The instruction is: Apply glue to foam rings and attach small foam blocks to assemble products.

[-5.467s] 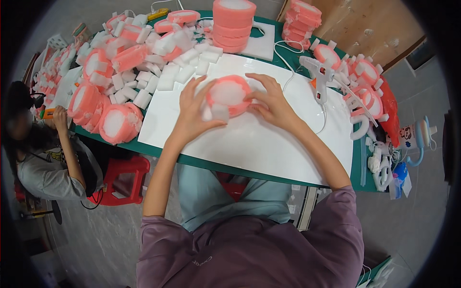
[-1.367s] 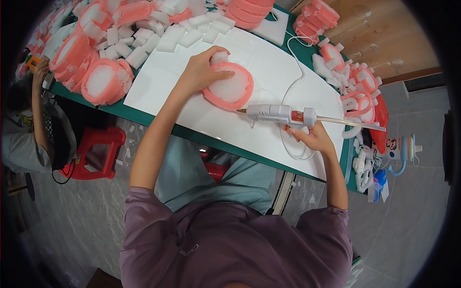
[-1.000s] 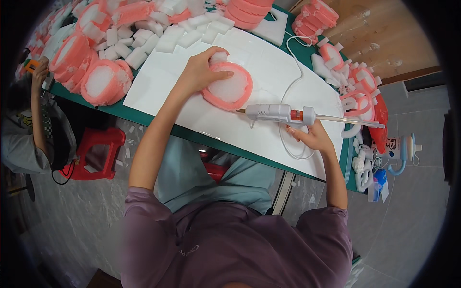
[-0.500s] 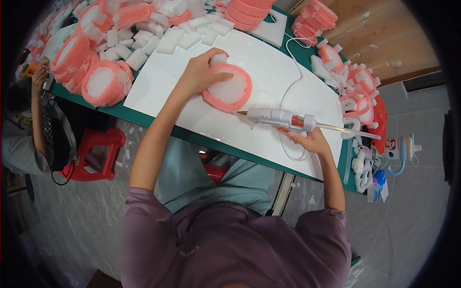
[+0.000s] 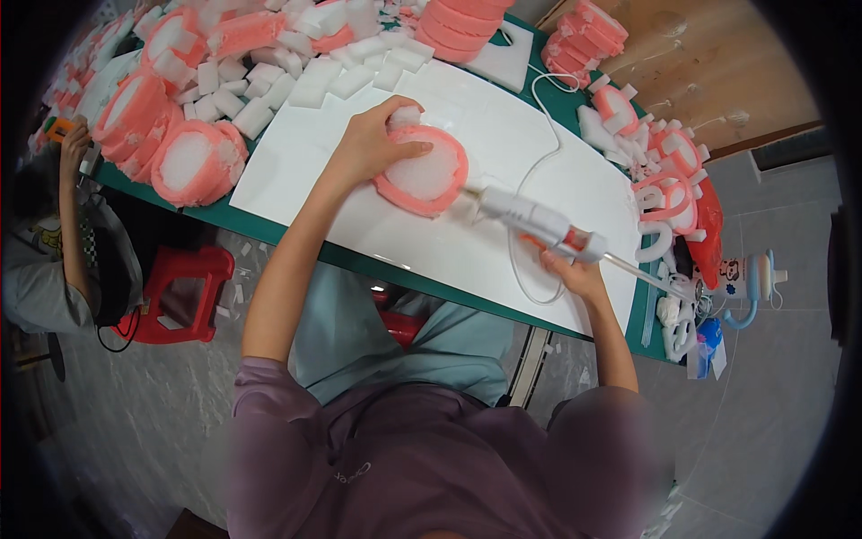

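1. Table's left end: a co-worker's hand (image 5: 74,144) grips an orange-and-dark tool (image 5: 59,129), kind unclear.
2. Table's near-left corner: pink-rimmed rounds (image 5: 185,169) with white faces, leaning together. No blocks seen on the nearest face; likely waiting.
3. Right of these, running toward the far edge: loose white foam blocks (image 5: 255,117), heaped, apparently unused. Plenty left, by my judgement.
4. Middle of the white board (image 5: 355,220), which lies on the green table (image 5: 337,255): the foam round (image 5: 417,177) in work. Left hand (image 5: 368,144) clamps it, thumb on the white face, fingers curled over the far side around a white block (image 5: 406,116). Whether that block is fixed, cannot tell.
5. Far edge, about mid-table: tall pink stack (image 5: 460,31), no blocks made out on it; probably also to do.
6. Right of the round: glue gun (image 5: 525,218), blurred, right hand (image 5: 575,269) closed around its handle. Nozzle points at the rim, just beside it; contact and fresh glue cannot be made out. Judged mid-gluing, this piece unfinished.
7. Table's right end: pink pieces (image 5: 678,149) with white blocks standing out from their rims. These look furthest along, perhaps done.
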A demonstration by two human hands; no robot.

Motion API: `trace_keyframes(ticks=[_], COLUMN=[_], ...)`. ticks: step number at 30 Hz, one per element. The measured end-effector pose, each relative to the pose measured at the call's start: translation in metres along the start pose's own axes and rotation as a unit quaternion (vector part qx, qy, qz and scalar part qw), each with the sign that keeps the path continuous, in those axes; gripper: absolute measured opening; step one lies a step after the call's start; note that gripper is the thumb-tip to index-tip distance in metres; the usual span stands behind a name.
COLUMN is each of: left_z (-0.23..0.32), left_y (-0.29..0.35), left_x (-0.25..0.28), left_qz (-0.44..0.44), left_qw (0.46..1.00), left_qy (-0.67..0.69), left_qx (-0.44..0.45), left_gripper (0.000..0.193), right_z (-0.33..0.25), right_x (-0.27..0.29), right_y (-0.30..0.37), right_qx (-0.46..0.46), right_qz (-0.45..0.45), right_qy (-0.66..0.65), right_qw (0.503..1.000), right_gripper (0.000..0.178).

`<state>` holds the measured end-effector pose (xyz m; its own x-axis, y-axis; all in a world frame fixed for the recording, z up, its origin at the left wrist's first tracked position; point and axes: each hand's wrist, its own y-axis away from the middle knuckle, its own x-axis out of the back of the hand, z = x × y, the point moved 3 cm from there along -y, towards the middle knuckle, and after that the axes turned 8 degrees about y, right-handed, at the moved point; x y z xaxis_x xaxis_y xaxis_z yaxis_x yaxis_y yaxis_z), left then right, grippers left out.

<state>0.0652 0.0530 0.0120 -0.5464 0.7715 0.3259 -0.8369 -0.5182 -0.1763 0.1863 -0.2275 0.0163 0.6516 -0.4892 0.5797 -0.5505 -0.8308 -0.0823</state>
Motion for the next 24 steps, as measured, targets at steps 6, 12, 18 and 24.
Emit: trace_keyframes(ticks=[6, 12, 18, 24], left_z=[0.001, 0.002, 0.004, 0.010], left_y=[0.001, 0.001, 0.001, -0.006], left_x=[0.001, 0.000, -0.001, -0.002], left_qz=[0.005, -0.002, -0.013, -0.035], left_qw=[1.000, 1.000, 1.000, 0.997], left_qy=[-0.009, 0.000, -0.004, -0.055], left_qx=[-0.004, 0.009, 0.015, -0.028], left_gripper=[0.048, 0.047, 0.056, 0.070], right_z=[0.024, 0.077, 0.088, 0.076], right_x=[0.053, 0.094, 0.086, 0.087], right_y=[-0.044, -0.096, -0.118, -0.109], right_qx=[-0.065, -0.064, -0.032, -0.080], right_qz=[0.320, 0.338, 0.310, 0.238], right_qy=[0.039, 0.185, 0.199, 0.234], right_qw=[0.944, 0.921, 0.929, 0.939], right_gripper=[0.037, 0.047, 0.048, 0.049])
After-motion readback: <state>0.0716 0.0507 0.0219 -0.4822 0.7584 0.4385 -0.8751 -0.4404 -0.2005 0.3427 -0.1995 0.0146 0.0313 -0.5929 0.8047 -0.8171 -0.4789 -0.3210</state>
